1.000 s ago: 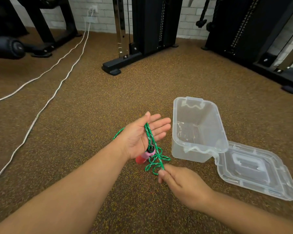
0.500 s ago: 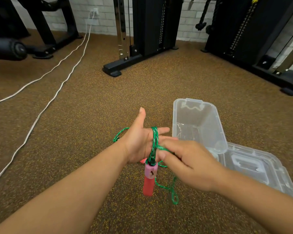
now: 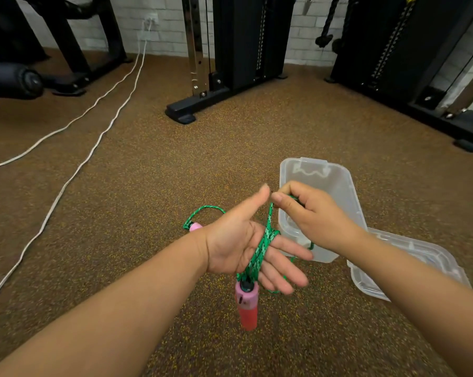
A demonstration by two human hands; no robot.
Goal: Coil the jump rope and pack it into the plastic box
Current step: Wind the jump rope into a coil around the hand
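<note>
A speckled brown floor (image 3: 153, 186) is crossed by white cables (image 3: 93, 148) and bordered by black gym machines (image 3: 246, 42) against a white brick wall (image 3: 153, 6).

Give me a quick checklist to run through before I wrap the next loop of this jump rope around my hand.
1. Left hand open, palm up as the winding form: ok.
2. Green rope wraps sitting across the palm, not slipping off the fingers: ok.
3. Right hand pinching the free rope: ok.
4. Pink handle hanging free below the left hand: ok.
5. Second handle secured: cannot tell, mostly hidden behind the wrist.
6. Plastic box open, lid off beside it: ok.
</note>
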